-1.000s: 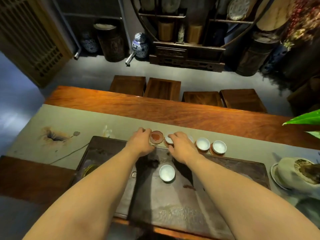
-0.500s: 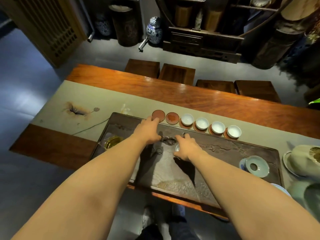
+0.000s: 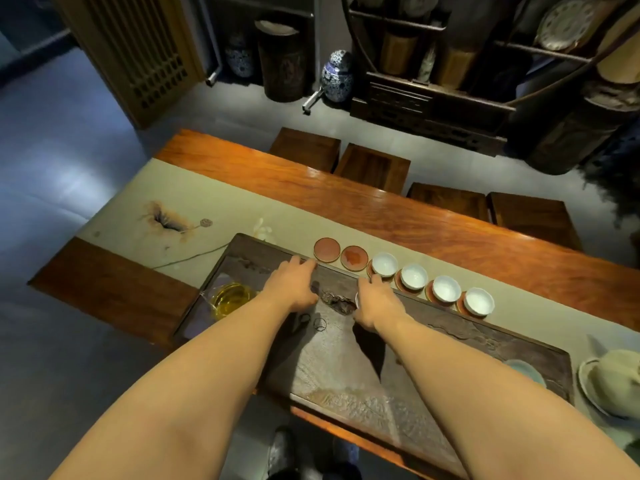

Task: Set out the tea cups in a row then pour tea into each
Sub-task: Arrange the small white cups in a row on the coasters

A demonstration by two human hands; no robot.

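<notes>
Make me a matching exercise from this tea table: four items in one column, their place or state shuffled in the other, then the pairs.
Items
1. leftmost coaster
2. glass pitcher
3. rightmost cup
4. left hand

Descriptions
A. white, sits on a coaster
B. holds yellow tea, left end of the tea tray
C. red-brown, no cup on it
D. rests on the tray's far rim

Pairs: 1-C, 2-B, 3-A, 4-D

Spreading grey across the frame's left and top: smooth floor. Standing beyond the reddish wooden counter: four dark wooden stools. Leaning at upper left: lattice screen. Filling upper right: dark shelving, with a blue-and-white jar sitting beside it.
</notes>
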